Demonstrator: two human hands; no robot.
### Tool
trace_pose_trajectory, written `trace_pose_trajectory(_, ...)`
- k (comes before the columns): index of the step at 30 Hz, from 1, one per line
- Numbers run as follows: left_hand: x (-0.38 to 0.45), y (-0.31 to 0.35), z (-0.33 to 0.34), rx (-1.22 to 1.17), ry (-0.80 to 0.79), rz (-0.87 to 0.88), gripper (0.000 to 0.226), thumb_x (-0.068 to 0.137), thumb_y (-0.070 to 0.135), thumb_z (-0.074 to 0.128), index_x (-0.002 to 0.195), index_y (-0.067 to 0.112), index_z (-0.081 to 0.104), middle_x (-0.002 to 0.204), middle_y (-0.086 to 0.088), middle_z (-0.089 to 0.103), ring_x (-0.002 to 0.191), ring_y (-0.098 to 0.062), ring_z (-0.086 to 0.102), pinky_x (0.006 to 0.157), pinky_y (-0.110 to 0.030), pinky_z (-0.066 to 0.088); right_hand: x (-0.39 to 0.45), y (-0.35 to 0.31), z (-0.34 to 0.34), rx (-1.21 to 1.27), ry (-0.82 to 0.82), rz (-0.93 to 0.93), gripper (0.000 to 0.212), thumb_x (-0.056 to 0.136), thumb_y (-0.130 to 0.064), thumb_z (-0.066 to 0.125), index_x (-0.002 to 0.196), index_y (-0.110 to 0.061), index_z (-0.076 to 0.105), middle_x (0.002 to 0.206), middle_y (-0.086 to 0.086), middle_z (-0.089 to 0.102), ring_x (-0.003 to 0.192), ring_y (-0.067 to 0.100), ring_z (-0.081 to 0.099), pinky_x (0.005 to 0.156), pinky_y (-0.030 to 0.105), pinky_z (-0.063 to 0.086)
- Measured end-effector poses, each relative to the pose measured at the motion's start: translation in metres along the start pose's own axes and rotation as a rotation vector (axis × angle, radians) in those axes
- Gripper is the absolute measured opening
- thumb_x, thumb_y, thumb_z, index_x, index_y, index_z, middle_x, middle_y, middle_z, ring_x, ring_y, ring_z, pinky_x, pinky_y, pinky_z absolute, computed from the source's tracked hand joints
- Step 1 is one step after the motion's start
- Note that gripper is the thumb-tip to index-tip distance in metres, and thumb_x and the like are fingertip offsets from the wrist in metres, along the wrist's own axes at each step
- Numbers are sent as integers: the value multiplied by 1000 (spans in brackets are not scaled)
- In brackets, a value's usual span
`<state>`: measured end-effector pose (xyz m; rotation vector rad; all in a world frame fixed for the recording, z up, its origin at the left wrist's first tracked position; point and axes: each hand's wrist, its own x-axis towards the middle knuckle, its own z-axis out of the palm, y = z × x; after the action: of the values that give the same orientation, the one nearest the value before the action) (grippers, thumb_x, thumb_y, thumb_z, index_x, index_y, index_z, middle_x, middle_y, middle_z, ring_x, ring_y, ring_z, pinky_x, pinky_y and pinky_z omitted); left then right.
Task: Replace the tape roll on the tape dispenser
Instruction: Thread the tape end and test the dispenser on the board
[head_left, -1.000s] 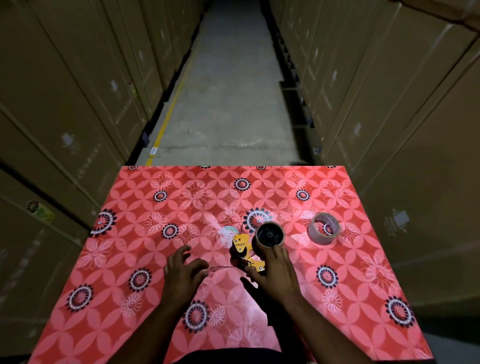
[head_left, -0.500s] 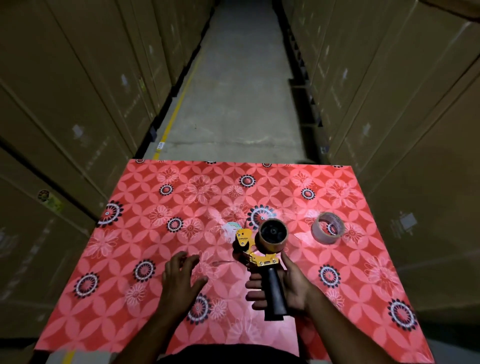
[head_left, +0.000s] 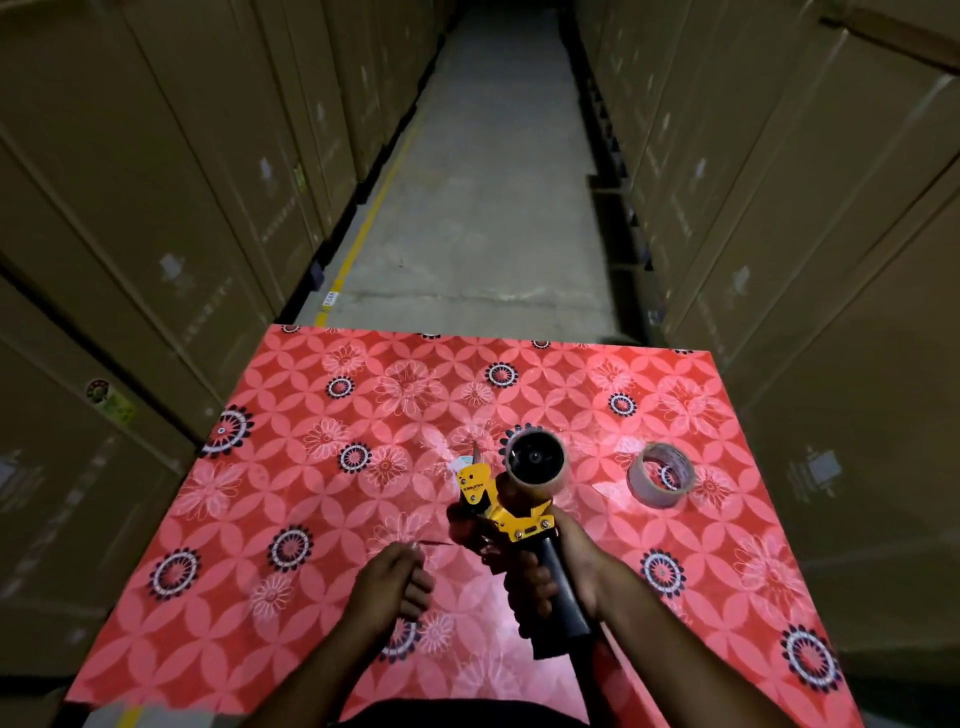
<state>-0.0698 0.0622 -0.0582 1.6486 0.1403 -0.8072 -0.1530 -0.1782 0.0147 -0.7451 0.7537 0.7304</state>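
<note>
A yellow tape dispenser (head_left: 511, 512) with a black handle is held upright above the red floral table (head_left: 311, 441). My right hand (head_left: 550, 566) is wrapped around the handle. A brown tape roll (head_left: 535, 462) sits on the dispenser's spindle, its core facing me. My left hand (head_left: 392, 579) is just left of the dispenser, fingertips pinched on a thin clear strip of tape (head_left: 436, 543) that runs toward the dispenser's front. A second, nearly spent tape roll (head_left: 660, 480) lies on the table to the right.
The table stands in a narrow aisle between tall stacks of cardboard boxes (head_left: 156, 208) on both sides. A concrete floor with a yellow line (head_left: 363, 234) runs ahead beyond the table's far edge.
My right hand shifted from the dispenser's body down to its handle and lifted it upright. My left hand went from spread fingers to a pinch on the tape strip.
</note>
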Motion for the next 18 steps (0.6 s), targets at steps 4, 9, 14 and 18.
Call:
trace_pose_trajectory(4,2,21,17,-495,-164,-360,63,100,66,34,131,12,46,106,-33,73,98,-43,70,75,-45,55,-20,-20,12,-242,166,-61,57,73,-69,52,57,-15,42,50,2,34,39,16,27,50,28,19)
trace_pose_trajectory(9,0,41,21,-584,-219,-407,74,97,60,47,133,-4,48,99,-28,72,73,-30,67,58,-34,56,-28,-27,10,-380,242,-73,67,75,-81,45,56,-16,47,52,1,36,43,16,28,50,26,26)
trace_pose_trajectory(14,4,42,12,-577,-196,-388,67,98,60,48,120,-2,59,89,-24,71,68,-27,65,51,-29,55,-31,-24,4,-470,259,-102,63,68,-78,48,57,-16,48,51,2,38,42,17,29,48,26,26)
trace_pose_trajectory(18,1,42,9,-534,-196,-374,35,92,29,65,110,0,59,79,-21,66,55,-23,65,47,-27,56,-30,-20,0,-492,272,-85,65,78,-77,45,57,-16,49,51,2,39,42,16,29,49,26,26)
